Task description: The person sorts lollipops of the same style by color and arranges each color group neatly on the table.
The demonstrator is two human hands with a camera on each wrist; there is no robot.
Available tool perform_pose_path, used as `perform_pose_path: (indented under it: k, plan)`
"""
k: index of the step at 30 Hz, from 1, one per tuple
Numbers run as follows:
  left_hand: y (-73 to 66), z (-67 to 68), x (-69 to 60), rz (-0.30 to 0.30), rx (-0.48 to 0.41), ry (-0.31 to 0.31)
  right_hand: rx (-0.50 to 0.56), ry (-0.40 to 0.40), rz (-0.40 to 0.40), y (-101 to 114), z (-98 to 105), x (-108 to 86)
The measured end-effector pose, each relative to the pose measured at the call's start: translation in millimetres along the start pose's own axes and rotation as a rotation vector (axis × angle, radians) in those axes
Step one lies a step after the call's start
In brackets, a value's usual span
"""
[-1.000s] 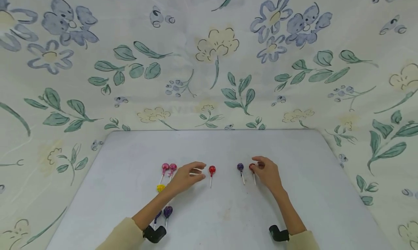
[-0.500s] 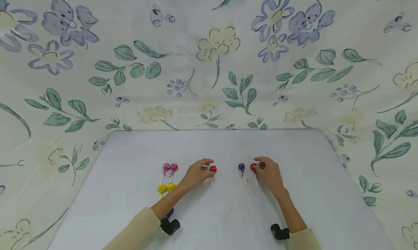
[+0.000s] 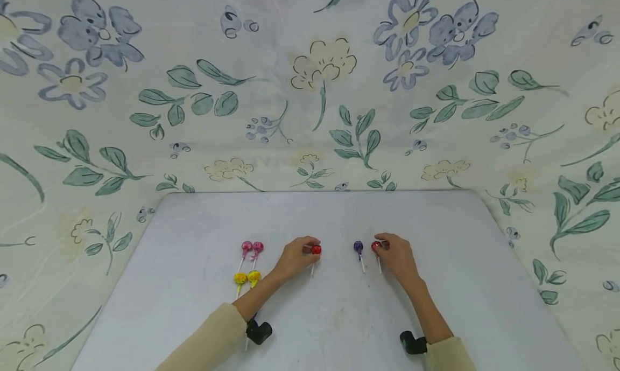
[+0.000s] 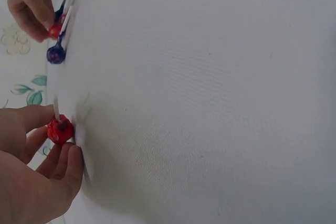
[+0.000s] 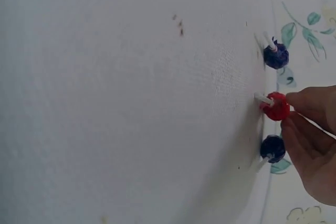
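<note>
My left hand [image 3: 293, 258] pinches a red lollipop [image 3: 316, 250] by its round head, near the middle of the white table. In the left wrist view, that red head [image 4: 61, 129] sits between thumb and fingertips. Further right, my right hand [image 3: 400, 259] holds the head of another red lollipop [image 3: 375, 246] with thumb and finger. Just left of it lies a purple lollipop [image 3: 358, 246], untouched. The right wrist view shows a second dark purple lollipop [image 5: 273, 148] close to the right fingers; the hand hides it in the head view.
Two pink lollipops [image 3: 247, 247] lie side by side at the left, with two yellow ones [image 3: 240, 279] below them. The left forearm covers the purple lollipops nearer the front. A floral cloth [image 3: 310, 118] rises behind the white table [image 3: 194, 220].
My left hand has moved right to the red lollipop and now pinches it; its stick has shifted slightly. The right hand stays at its red lollipop.
</note>
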State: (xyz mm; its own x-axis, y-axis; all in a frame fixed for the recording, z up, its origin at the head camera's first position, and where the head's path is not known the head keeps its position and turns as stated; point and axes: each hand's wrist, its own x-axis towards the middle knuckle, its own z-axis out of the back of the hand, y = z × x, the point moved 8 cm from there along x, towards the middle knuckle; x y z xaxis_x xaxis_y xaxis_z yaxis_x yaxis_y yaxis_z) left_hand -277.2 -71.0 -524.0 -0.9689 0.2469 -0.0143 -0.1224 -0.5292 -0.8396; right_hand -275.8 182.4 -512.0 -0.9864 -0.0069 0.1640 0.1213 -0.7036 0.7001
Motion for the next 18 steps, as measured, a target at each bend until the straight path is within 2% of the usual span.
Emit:
perform_pose_path:
  k: [11,18]
  plan:
    - [-4.2,3.2,3.0,-0.041,0.014,0.004,-0.071,-0.001,-0.004,1,-6,1.8]
    - [0.8,9.2,2.7,-0.029,0.012,-0.009,-0.079,-0.02,0.01,3,-6,1.2]
